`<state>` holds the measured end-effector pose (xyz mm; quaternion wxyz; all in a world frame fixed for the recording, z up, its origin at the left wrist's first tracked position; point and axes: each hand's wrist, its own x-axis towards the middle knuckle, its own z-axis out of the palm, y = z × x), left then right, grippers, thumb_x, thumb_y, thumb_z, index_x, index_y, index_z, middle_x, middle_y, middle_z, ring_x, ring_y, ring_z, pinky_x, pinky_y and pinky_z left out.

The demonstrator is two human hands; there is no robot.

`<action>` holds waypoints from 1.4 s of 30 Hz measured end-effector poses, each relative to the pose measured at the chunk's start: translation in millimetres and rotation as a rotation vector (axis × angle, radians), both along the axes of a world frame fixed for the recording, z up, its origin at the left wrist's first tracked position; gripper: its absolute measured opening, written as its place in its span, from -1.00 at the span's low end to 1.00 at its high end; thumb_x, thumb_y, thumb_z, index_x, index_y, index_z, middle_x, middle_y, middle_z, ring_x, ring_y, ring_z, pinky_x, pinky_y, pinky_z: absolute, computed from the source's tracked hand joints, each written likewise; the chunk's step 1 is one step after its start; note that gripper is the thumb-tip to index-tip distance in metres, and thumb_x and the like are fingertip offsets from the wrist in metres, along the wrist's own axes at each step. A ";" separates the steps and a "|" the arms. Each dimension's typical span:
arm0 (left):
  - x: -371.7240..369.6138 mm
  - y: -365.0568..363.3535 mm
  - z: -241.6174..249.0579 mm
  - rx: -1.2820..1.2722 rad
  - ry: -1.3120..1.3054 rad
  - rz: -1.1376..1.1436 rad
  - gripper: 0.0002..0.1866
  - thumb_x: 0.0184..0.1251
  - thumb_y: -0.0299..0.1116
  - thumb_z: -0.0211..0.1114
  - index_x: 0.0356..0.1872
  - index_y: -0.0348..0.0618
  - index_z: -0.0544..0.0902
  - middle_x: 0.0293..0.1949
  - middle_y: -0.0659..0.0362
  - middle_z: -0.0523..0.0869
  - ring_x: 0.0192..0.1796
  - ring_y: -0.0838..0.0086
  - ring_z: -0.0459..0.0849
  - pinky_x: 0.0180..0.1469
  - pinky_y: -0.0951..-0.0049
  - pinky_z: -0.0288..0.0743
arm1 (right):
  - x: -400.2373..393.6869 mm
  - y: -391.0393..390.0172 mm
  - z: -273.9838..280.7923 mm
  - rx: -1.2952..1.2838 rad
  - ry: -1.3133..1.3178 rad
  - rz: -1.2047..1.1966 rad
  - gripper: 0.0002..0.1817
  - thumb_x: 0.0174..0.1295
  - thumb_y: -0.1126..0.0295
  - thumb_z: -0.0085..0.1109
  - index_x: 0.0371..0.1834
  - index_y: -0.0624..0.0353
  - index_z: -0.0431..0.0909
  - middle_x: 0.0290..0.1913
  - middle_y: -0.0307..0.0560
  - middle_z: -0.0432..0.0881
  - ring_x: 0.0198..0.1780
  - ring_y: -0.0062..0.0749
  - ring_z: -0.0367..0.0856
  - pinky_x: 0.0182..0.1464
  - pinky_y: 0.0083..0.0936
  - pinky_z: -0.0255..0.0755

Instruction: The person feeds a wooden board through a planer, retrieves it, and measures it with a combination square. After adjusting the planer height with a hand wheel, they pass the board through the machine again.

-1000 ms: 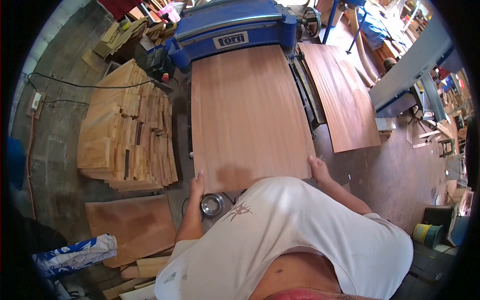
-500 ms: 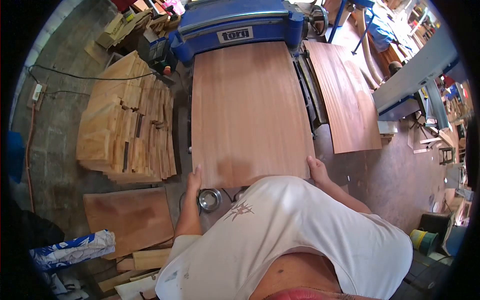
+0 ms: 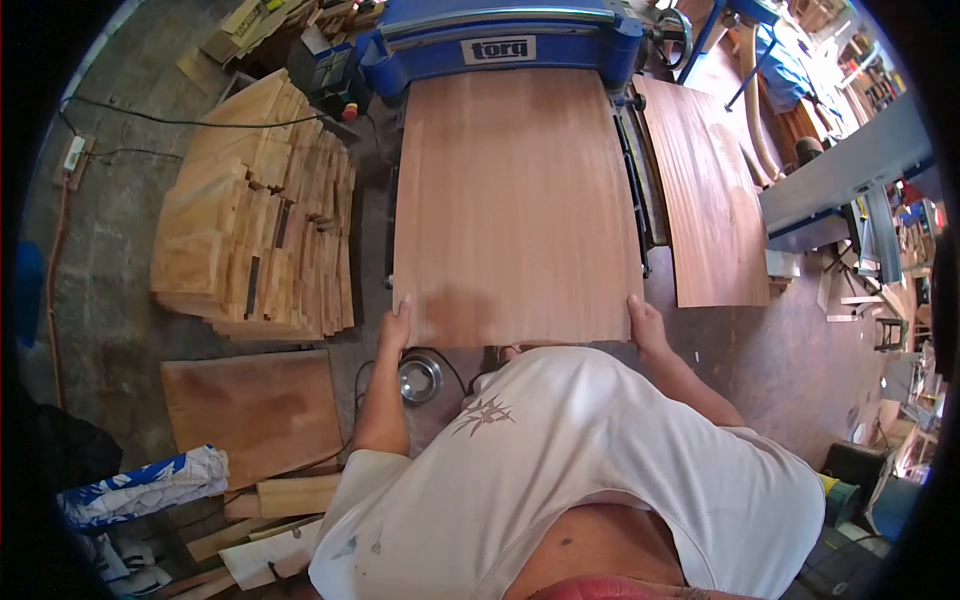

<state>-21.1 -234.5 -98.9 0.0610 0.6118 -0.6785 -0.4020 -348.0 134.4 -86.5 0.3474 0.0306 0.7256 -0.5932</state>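
Observation:
A wide reddish-brown wooden panel [image 3: 520,210] lies flat in front of me, its far edge at the blue machine [image 3: 500,50] marked "torq". My left hand [image 3: 396,325] grips the panel's near left corner, thumb on top and fingers hidden beneath. At the near right corner my right hand [image 3: 647,325] holds the edge the same way, thumb up. The panel's near edge is close to my shirt.
Stacked light boards [image 3: 250,210] stand on the left. A second brown panel [image 3: 705,190] lies right of the machine. A flat brown board [image 3: 250,415], a round metal bowl [image 3: 420,379] and wood offcuts [image 3: 297,497] are low on the left. Cables cross the left floor.
The panel, both hands and the machine appear higher and slightly further right in view. A little more gap shows between the panel's near edge and my shirt. Both hands keep their grip.

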 end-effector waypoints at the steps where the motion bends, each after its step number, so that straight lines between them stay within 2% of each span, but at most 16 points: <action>1: -4.8 2.7 11.0 -0.001 0.013 -0.005 -0.20 0.33 0.29 0.07 -0.08 -0.49 0.65 -0.14 -0.36 0.68 0.05 -0.13 0.66 0.05 0.11 0.49 | -3.2 0.8 -5.3 0.004 -0.001 0.005 -0.54 0.42 -0.01 0.05 -0.19 0.25 0.60 -0.43 -0.28 0.59 -0.50 -0.60 0.45 -0.47 -0.58 0.31; 6: -7.5 -8.2 -1.2 0.010 0.067 -0.001 -0.17 0.32 0.32 0.06 -0.10 -0.50 0.66 -0.15 -0.37 0.68 0.04 -0.14 0.66 0.03 0.11 0.50 | -14.6 -3.6 -6.8 -0.005 0.018 0.081 -0.51 0.45 -0.01 -0.01 -0.08 0.29 0.57 -0.35 -0.16 0.62 -0.41 -0.51 0.57 -0.43 -0.48 0.46; 8: -11.9 -8.9 2.9 -0.062 -0.124 -0.042 -0.12 0.30 0.36 0.05 -0.10 -0.55 0.64 -0.16 -0.39 0.67 0.04 -0.16 0.66 0.05 0.11 0.50 | -17.9 -1.9 -3.9 0.016 0.000 0.099 -0.51 0.43 -0.03 0.01 -0.10 0.28 0.57 -0.35 -0.19 0.63 -0.40 -0.53 0.57 -0.40 -0.52 0.45; 13: 6.7 6.9 -7.8 0.014 -0.061 -0.048 -0.07 0.30 0.38 0.03 -0.13 -0.64 0.61 -0.13 -0.46 0.63 0.08 -0.21 0.61 0.08 0.10 0.49 | -2.5 14.8 19.5 0.032 0.004 0.126 -0.50 0.42 -0.07 0.03 -0.12 0.25 0.57 -0.31 -0.22 0.64 -0.34 -0.59 0.56 -0.34 -0.56 0.44; 18: 48.7 58.1 -5.0 0.005 -0.003 -0.074 -0.08 0.32 0.35 0.04 -0.19 -0.66 0.62 -0.12 -0.49 0.61 0.10 -0.25 0.59 0.08 0.08 0.47 | 35.7 65.6 12.9 -0.005 0.061 0.145 -0.59 0.43 0.01 0.06 -0.19 0.19 0.55 -0.39 -0.31 0.54 -0.41 -0.66 0.43 -0.39 -0.60 0.32; 21: 62.4 89.6 -6.1 -0.050 -0.188 -0.020 -0.12 0.34 0.32 0.05 -0.20 -0.64 0.61 -0.16 -0.48 0.62 0.06 -0.24 0.61 0.07 0.07 0.47 | 45.7 99.0 6.4 0.059 0.087 0.148 -0.60 0.44 0.03 0.03 -0.18 0.19 0.56 -0.35 -0.36 0.52 -0.33 -0.69 0.37 -0.34 -0.59 0.29; 24: 69.7 102.8 -26.7 -0.035 -0.074 -0.066 -0.14 0.36 0.31 0.04 -0.19 -0.61 0.61 -0.18 -0.46 0.63 0.03 -0.24 0.62 0.04 0.07 0.47 | 48.5 123.8 46.1 0.053 0.093 0.124 -0.68 0.43 0.09 0.10 -0.22 0.15 0.53 -0.44 -0.41 0.47 -0.44 -0.73 0.34 -0.44 -0.66 0.22; 26: 59.7 118.1 -17.9 0.080 -0.078 -0.056 -0.15 0.36 0.31 0.04 -0.17 -0.59 0.60 -0.19 -0.43 0.64 0.00 -0.21 0.64 0.02 0.08 0.48 | 49.7 140.3 76.7 0.026 0.114 0.131 -0.71 0.42 0.12 0.11 -0.19 0.15 0.53 -0.42 -0.42 0.47 -0.43 -0.73 0.33 -0.43 -0.67 0.21; 29: 50.6 121.9 -44.9 0.057 0.004 -0.061 -0.18 0.38 0.30 0.02 -0.17 -0.55 0.62 -0.21 -0.35 0.68 -0.06 -0.20 0.66 0.00 0.09 0.49 | 45.5 164.2 122.1 -0.036 0.188 0.202 -0.73 0.38 0.18 0.16 -0.10 0.16 0.52 -0.36 -0.43 0.48 -0.40 -0.75 0.32 -0.40 -0.69 0.19; 30: 39.5 131.5 -28.3 0.054 0.003 -0.073 -0.18 0.38 0.30 0.02 -0.17 -0.55 0.62 -0.21 -0.35 0.68 -0.06 -0.20 0.66 0.00 0.09 0.49 | 38.8 169.0 138.5 -0.059 0.217 0.239 -0.70 0.34 0.18 0.19 -0.06 0.17 0.51 -0.34 -0.42 0.49 -0.39 -0.74 0.33 -0.39 -0.70 0.19; 32: -0.7 160.6 25.6 0.350 0.252 0.071 -0.23 0.42 0.24 0.02 -0.06 -0.50 0.61 -0.11 -0.26 0.70 0.06 -0.07 0.65 0.10 0.14 0.47 | 31.4 166.1 188.6 -0.210 0.260 0.250 -0.52 0.24 0.14 0.28 0.09 0.22 0.46 -0.20 -0.30 0.54 -0.22 -0.65 0.44 -0.22 -0.66 0.30; 36: -30.9 162.8 28.6 0.364 0.140 -0.070 -0.30 0.46 0.15 0.04 0.20 -0.41 0.50 0.09 -0.15 0.65 0.23 0.08 0.56 0.24 0.22 0.39 | 52.7 125.7 287.1 -0.457 0.586 0.399 -0.20 0.12 0.15 0.40 0.34 0.34 0.28 0.14 -0.08 0.46 0.21 -0.42 0.41 0.25 -0.44 0.27; 38: -45.0 141.0 31.4 -0.109 0.377 -0.574 -0.25 0.49 0.16 -0.04 0.40 -0.34 0.29 0.32 -0.10 0.46 0.39 0.18 0.39 0.39 0.26 0.24 | 91.2 77.4 310.3 -0.555 0.726 0.344 -0.18 0.05 0.19 0.48 0.32 0.30 0.30 0.14 -0.06 0.48 0.19 -0.38 0.46 0.23 -0.39 0.34; 40: -55.2 131.2 90.9 -0.094 0.465 -0.565 -0.25 0.48 0.16 -0.03 0.40 -0.33 0.28 0.32 -0.10 0.45 0.39 0.18 0.38 0.39 0.25 0.24 | 120.0 29.1 334.9 -0.421 1.040 0.486 -0.17 -0.02 0.19 0.54 0.30 0.26 0.32 0.11 -0.02 0.49 0.18 -0.31 0.49 0.22 -0.35 0.39; 41: -67.5 121.4 123.0 -0.065 0.550 -0.523 -0.24 0.48 0.16 -0.03 0.40 -0.33 0.28 0.32 -0.10 0.45 0.39 0.18 0.38 0.38 0.24 0.25 | 138.2 -3.7 335.5 -0.565 1.088 0.514 -0.20 0.00 0.14 0.52 0.26 0.25 0.34 0.09 0.05 0.49 0.17 -0.22 0.52 0.18 -0.32 0.44; 42: -66.5 107.7 155.2 -0.035 0.633 -0.475 -0.24 0.47 0.17 -0.02 0.40 -0.32 0.28 0.32 -0.10 0.44 0.39 0.18 0.38 0.38 0.24 0.26 | 160.6 -32.8 336.1 -0.567 1.162 0.517 -0.15 0.06 0.09 0.47 0.35 0.24 0.28 0.11 0.10 0.47 0.19 -0.12 0.50 0.21 -0.28 0.42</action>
